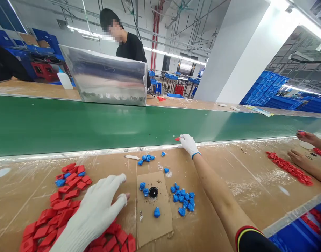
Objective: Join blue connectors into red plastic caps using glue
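right hand (188, 144) pinching red piece (177, 139), left hand (101, 199) over red blocks (49, 224)

The white-gloved left hand (99, 197) covers part of the pile of small red rectangular blocks (55, 217), which runs past the bottom edge. The white-gloved right hand (188, 144) hides one end of a red piece (177, 139) — too small to make out. A shiny metal panel (108, 77) conceals much of a black-shirted person (131, 46); the right edge crops a bare-armed co-worker (299, 159).

Red blocks (62, 204), blue pieces (185, 203), green belt (160, 122)
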Available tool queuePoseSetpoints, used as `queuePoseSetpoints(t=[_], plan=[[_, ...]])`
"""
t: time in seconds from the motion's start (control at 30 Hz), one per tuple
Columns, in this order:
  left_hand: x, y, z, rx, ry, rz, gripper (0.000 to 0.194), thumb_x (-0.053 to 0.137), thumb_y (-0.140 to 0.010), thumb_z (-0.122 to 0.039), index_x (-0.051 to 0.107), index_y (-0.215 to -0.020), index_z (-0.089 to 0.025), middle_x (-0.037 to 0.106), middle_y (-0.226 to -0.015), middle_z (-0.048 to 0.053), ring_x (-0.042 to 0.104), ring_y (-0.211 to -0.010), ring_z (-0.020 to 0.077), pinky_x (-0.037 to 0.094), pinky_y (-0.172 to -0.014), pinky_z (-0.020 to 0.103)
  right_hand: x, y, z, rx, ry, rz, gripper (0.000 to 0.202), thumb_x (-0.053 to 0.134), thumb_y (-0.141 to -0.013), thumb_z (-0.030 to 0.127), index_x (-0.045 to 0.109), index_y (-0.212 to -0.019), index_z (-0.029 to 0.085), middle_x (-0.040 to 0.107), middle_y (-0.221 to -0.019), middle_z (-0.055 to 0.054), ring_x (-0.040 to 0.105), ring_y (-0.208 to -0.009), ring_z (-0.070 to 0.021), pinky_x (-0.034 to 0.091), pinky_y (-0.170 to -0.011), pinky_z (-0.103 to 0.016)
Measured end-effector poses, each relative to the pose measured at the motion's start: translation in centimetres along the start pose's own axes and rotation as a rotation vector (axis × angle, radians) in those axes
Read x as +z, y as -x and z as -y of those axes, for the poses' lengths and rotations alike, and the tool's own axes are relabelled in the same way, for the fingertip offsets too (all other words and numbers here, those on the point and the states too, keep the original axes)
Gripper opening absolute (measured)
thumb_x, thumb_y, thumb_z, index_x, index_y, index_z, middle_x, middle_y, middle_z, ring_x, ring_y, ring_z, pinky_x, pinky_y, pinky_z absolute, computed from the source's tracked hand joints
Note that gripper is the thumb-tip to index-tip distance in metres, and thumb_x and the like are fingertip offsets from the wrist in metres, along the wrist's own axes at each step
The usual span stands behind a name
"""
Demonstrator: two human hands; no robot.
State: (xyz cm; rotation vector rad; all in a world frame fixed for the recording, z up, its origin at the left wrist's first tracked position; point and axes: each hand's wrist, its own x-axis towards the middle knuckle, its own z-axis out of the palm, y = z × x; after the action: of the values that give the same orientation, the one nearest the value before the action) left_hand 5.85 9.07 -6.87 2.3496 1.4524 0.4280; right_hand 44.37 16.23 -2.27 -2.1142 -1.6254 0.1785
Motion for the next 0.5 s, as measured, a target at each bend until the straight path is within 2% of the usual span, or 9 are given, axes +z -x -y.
queuePoseSetpoints(t=[0.03, 0.1, 0.17, 0.23, 0.3, 0.4, 0.5], plan=[[-0.1, 0.0, 1.1, 0.046, -0.076, 0.044, 0.040, 0.050, -0.094, -0.036, 0.073, -0.124, -0.025, 0.079, -0.126, 0.013, 0.071, -0.124, 0.0392, 0.051, -0.107, 0.058, -0.1, -1.1, -1.2, 0.072, 0.034, -0.022, 0.035, 0.070, -0.106, 0.041, 0.069, -0.132, 0.018, 0.071, -0.135, -0.011, 0.072, -0.116, -0.0261, 0.062, -0.100, -0.049], [0.1, 0.2, 2.8, 0.061, -0.186, 0.042, 0.042, 0.050, -0.091, -0.030, 0.077, -0.122, -0.027, 0.080, -0.129, 0.012, 0.071, -0.126, 0.0373, 0.048, -0.111, 0.056, -0.1, -2.1, -3.1, 0.176, 0.088, -0.062, 0.039, 0.072, -0.105, 0.040, 0.067, -0.138, 0.019, 0.068, -0.140, -0.012, 0.071, -0.120, -0.0274, 0.062, -0.102, -0.051], [0.4, 0.3, 3.5, 0.067, -0.238, 0.047, 0.043, 0.049, -0.091, -0.028, 0.079, -0.121, -0.029, 0.081, -0.129, 0.010, 0.072, -0.125, 0.0350, 0.047, -0.110, 0.054, 0.1, -2.0, -4.3, 0.227, 0.119, -0.094, 0.041, 0.071, -0.105, 0.039, 0.066, -0.140, 0.019, 0.067, -0.143, -0.012, 0.070, -0.122, -0.0285, 0.062, -0.103, -0.052], [0.4, 0.3, 3.5, 0.083, -0.255, 0.096, 0.042, 0.047, -0.093, -0.030, 0.081, -0.117, -0.030, 0.081, -0.126, 0.008, 0.073, -0.121, 0.0340, 0.048, -0.107, 0.052, 0.0, -1.0, -5.3, 0.217, 0.121, -0.093, 0.042, 0.072, -0.105, 0.041, 0.066, -0.140, 0.019, 0.067, -0.143, -0.012, 0.070, -0.123, -0.0284, 0.061, -0.103, -0.052], [0.1, 0.2, 3.3, 0.097, -0.260, 0.158, 0.040, 0.048, -0.093, -0.035, 0.082, -0.115, -0.031, 0.082, -0.123, 0.008, 0.074, -0.118, 0.0349, 0.049, -0.106, 0.053, -0.4, 1.1, -6.2, 0.145, 0.097, -0.037, 0.035, 0.065, -0.108, 0.041, 0.067, -0.135, 0.018, 0.069, -0.137, -0.012, 0.070, -0.118, -0.0267, 0.060, -0.101, -0.049], [-0.5, 0.1, 3.1, 0.090, -0.292, 0.201, 0.043, 0.053, -0.089, -0.040, 0.083, -0.118, -0.029, 0.082, -0.125, 0.011, 0.073, -0.119, 0.0407, 0.050, -0.104, 0.058, -0.9, 6.3, -6.9, -0.054, 0.034, 0.150, 0.027, 0.050, -0.110, 0.031, 0.071, -0.118, 0.017, 0.074, -0.116, -0.008, 0.069, -0.104, -0.0226, 0.057, -0.094, -0.039], [-0.9, 0.1, 3.1, 0.070, -0.343, 0.200, 0.044, 0.050, -0.088, -0.038, 0.084, -0.114, -0.026, 0.082, -0.121, 0.015, 0.073, -0.118, 0.0450, 0.051, -0.100, 0.061, -0.9, 12.0, -6.1, -0.265, -0.004, 0.356, 0.012, 0.059, -0.096, 0.019, 0.070, -0.100, 0.021, 0.073, -0.104, -0.004, 0.064, -0.098, -0.0204, 0.051, -0.091, -0.032]])
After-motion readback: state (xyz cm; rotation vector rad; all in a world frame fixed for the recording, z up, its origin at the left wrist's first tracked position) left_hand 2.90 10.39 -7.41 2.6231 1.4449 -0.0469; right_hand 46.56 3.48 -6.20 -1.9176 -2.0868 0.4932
